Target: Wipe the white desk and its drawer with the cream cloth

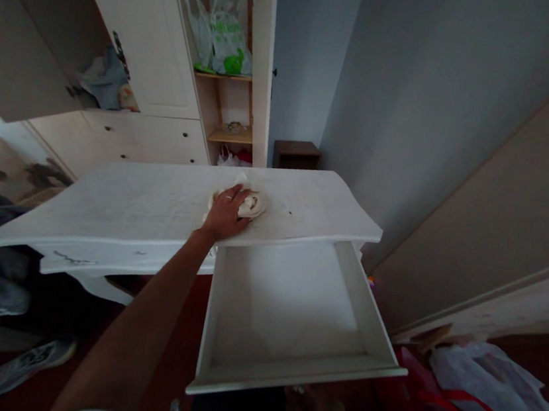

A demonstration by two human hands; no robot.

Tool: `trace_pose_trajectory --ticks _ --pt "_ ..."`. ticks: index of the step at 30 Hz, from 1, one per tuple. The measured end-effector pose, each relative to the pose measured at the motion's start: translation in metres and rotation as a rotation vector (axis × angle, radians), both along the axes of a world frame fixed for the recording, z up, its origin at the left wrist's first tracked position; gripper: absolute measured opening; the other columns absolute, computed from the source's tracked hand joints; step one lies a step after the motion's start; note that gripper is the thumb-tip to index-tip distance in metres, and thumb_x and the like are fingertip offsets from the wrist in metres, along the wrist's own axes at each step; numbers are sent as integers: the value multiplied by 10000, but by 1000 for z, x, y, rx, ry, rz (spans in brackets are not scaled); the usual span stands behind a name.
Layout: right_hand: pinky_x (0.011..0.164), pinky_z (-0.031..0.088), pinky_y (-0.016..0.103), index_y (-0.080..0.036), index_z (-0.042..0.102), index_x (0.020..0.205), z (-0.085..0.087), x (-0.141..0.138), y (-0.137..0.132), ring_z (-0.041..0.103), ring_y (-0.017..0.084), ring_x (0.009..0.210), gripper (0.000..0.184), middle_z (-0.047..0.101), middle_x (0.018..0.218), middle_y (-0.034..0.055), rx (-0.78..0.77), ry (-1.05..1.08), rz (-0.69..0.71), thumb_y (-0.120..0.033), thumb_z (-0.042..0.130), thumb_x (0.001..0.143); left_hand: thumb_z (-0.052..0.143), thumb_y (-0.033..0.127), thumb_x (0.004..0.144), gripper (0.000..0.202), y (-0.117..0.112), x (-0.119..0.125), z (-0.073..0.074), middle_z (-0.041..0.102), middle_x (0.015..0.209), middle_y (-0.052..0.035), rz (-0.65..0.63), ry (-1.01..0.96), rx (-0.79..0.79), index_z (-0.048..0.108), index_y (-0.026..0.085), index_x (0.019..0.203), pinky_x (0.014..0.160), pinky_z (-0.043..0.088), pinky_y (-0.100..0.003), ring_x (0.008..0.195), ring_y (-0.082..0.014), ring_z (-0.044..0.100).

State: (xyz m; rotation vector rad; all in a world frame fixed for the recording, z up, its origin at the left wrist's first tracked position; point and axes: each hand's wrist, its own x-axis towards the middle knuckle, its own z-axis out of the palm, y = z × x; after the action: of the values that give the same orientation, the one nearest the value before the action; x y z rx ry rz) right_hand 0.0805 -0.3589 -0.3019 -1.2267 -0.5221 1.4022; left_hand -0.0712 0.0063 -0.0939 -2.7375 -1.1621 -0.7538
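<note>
Where the left hand (228, 214) rests, a crumpled cloth (253, 205) lies beneath.

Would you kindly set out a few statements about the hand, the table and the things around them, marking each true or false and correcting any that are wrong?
1. The left hand is on a cloth. True.
2. The drawer is pushed shut. False: it is pulled out toward the person.
3. A finger of that hand wears a ring. True.
4. The cloth is bright red. False: it is pale, close to cream.
5. A bag with green print stands in the cabinet. True.
6. The table is black. False: it is white.
</note>
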Motion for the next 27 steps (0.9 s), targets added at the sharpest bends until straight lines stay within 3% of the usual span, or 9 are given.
trace_pose_trajectory --ticks 6,11,18,27 --pt "467 279 268 -201 701 702 51 -3 -11 284 98 418 512 332 432 -44 -68 164 -27 -694 588 784 566 603 816 895 9 -19 -7 350 1544 -209 49 -81 -94 297 105 1510 1183 284 -456 1442 -320 321" --pt "487 270 264 -152 704 726 82 -5 -7 319 90 439 551 393 453 -37 1 122 -17 -689 597 791 592 631 798 891 9 -20 -7 425 1494 -176 10 -132 -127 344 106 1474 1188 296 -440 1402 -315 373" --pt "479 248 268 -132 706 724 92 -13 1 301 88 424 563 370 416 -48 14 130 7 -673 570 798 570 700 792 923 7 -19 -6 408 1504 -162 32 -146 -157 338 124 1475 1187 304 -431 1390 -321 381" --pt "465 269 264 -151 688 708 91 -1 27 293 90 399 534 354 390 -58 72 89 -62 -648 535 828 633 616 758 903 10 -19 -11 432 1473 -157 26 -179 -157 330 160 1476 1173 317 -444 1376 -318 386"
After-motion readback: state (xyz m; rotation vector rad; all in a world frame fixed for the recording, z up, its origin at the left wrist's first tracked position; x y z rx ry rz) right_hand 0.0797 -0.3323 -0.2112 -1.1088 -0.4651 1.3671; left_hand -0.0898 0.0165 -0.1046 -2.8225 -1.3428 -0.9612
